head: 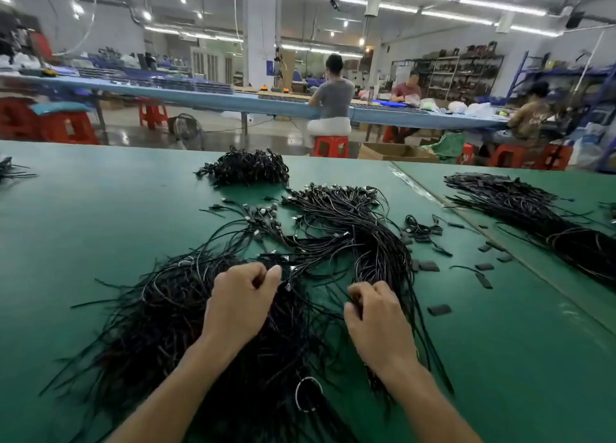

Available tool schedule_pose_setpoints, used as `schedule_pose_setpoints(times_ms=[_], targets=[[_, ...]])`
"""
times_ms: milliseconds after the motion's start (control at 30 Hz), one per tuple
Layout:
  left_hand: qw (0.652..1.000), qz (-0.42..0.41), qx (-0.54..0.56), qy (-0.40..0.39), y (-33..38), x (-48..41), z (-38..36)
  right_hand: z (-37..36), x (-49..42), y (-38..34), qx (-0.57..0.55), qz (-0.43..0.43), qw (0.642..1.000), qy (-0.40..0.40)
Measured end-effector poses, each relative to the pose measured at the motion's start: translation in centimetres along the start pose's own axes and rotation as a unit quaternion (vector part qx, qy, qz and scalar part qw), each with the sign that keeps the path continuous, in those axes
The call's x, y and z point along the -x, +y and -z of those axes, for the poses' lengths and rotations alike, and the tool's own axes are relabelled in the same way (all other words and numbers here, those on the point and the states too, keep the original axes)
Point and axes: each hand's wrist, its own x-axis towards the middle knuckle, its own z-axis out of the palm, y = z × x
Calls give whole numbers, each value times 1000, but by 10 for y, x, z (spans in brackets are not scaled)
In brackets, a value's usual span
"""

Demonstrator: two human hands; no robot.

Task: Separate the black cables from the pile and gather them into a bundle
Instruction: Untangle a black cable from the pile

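A green worktop (100, 216) carries a loose pile of black cables (186, 309) that spreads from its middle down to the near edge, with many strands fanning out towards the near left corner. Both hands sit over this pile, close to the near edge.

The left grip (241, 304) is narrow: the fingers are curled in and the thumb meets the forefinger, pinching thin strands at the top of the pile. The right grip (375, 316) is just beside it, fingers curled round a thicker sheaf of cables (376, 252). That sheaf arcs away towards the middle of the worktop, where its metal-tipped connectors (336, 191) lie fanned out.

A whitish loop (308, 394) shows among the strands by the near edge, between the forearms.

Near the far edge lies a tight heap of black cables (245, 167), apart from the pile. Small black flat pieces (439, 309) are scattered to the right of the sheaf. Beyond a seam, on the right side, a long bundle of black cables (533, 216) lies slantwise.

Behind the worktop, people sit on red stools (330, 146) at a long blue bench (213, 101).
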Motion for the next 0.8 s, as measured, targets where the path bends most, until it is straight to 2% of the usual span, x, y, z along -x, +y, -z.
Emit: schedule_pose_setpoints(times_ms=[100,233,300,367,433,533,600,700,800], targets=[[999,4,-43,-10,-1,-14,-5,-14,-22,-5,125,12,992,-6],[998,-27,-52,-33,-5,-25,-9,-26,-34,-16,153,15,988,14],[996,-41,-68,-44,-7,-29,-5,-26,-37,-21,113,22,993,31],[995,-48,-62,-69,-8,-31,-1,-21,-40,-28,-13,17,1000,18],[991,-60,-37,-118,-9,-32,1,-12,-40,-39,-125,29,992,13],[971,-124,-40,-198,-4,-35,-6,11,-36,-69,-90,127,986,61],[960,-161,26,-226,7,-38,-13,25,-33,-90,-68,211,971,84],[955,-175,92,-222,10,-45,-17,36,-27,-102,-109,305,945,50],[975,-121,73,-172,1,-54,-12,38,-27,-90,-160,312,936,27]])
